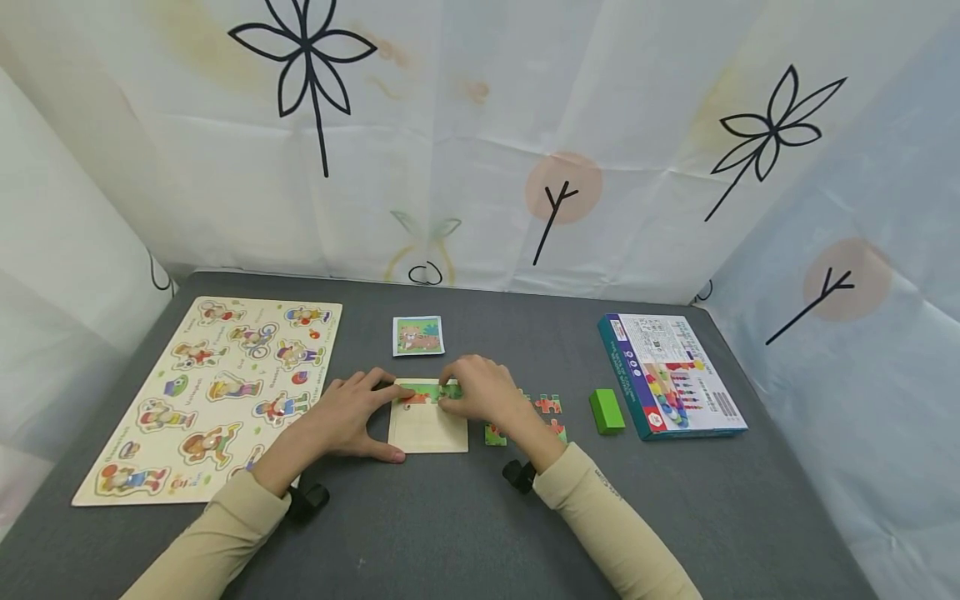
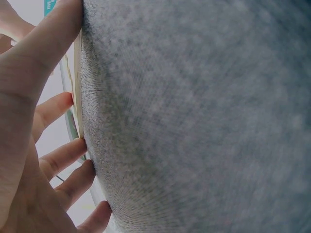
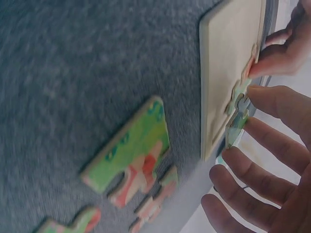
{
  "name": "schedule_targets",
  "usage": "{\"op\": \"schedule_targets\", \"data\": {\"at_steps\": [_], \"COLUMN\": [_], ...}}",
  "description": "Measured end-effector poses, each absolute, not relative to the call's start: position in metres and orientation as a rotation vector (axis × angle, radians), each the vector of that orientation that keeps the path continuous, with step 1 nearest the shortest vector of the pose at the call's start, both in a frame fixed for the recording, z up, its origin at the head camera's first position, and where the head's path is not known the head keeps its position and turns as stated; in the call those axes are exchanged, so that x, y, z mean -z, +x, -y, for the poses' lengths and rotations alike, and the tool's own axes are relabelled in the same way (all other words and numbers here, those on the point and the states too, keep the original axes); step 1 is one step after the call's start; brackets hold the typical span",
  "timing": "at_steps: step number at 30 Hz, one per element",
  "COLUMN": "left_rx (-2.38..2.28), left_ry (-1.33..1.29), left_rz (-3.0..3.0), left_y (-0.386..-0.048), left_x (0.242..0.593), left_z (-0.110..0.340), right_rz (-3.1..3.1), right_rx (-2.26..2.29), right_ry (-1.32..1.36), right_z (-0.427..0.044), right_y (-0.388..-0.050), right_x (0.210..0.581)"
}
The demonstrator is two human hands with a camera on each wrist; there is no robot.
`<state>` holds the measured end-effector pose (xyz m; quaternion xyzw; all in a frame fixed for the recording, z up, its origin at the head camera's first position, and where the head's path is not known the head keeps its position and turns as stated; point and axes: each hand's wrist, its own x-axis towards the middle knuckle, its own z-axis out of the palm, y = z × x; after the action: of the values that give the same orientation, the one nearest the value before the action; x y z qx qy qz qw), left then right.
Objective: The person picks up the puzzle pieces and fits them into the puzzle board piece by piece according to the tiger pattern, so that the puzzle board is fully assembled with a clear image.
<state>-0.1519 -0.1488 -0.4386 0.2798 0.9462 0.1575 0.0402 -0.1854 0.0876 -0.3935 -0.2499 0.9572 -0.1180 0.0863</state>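
At board (image 1: 427, 437) | right fingers (image 3: 276, 142) pinch puzzle piece (image 3: 235, 131), long axis sideways | left fingers (image 2: 62, 159) spread

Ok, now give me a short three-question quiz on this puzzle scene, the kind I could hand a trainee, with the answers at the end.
1. Left or right: which hand is pinching a puzzle piece at the wooden tray?
2. True or false: puzzle pieces fill the whole wooden tray.
3. What lies just beyond the tray's far edge in the head view?

Key:
1. The right hand.
2. False; much of the tray's floor is bare.
3. A small square picture.
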Motion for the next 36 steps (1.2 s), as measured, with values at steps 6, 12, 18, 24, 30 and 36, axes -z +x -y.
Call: {"op": "schedule_targets", "data": {"at_steps": [6,12,18,24,30,36], "left_rx": [-0.485,-0.490,-0.471,-0.474,-0.475,-0.475], "left_ry": [0.865,0.867,0.853,0.852,0.848,0.848], "left_rz": [-2.899,-2.898,-2.894,-2.895,-2.885,-2.893], "left_y": [-0.1517,-0.1516,-0.1523,-0.1526,-0.1526,-0.1525], "left_x": [0.4382,0.4373,0.4371,0.4379,0.4378,0.4381], "left_z": [0.1486,0.1479,0.1472,0.1479,0.1476,0.1479], "right_rz": [-2.848,-2.875,-2.892,-2.882,-2.873,-2.871], "right_rx": [0.318,0.275,0.267,0.288,0.295,0.319], "right_ry": [-0.726,-0.719,-0.708,-0.722,-0.717,-0.671], "right_z": [-0.0825,-0.0807,-0.0816,-0.0816,-0.0800,-0.0769], "right_y": [-0.1833,-0.1838,-0.1844,-0.1836,-0.1839,-0.1851], "right_x": [0.3956,0.3973,0.3982,0.3966,0.3979,0.3986]}}
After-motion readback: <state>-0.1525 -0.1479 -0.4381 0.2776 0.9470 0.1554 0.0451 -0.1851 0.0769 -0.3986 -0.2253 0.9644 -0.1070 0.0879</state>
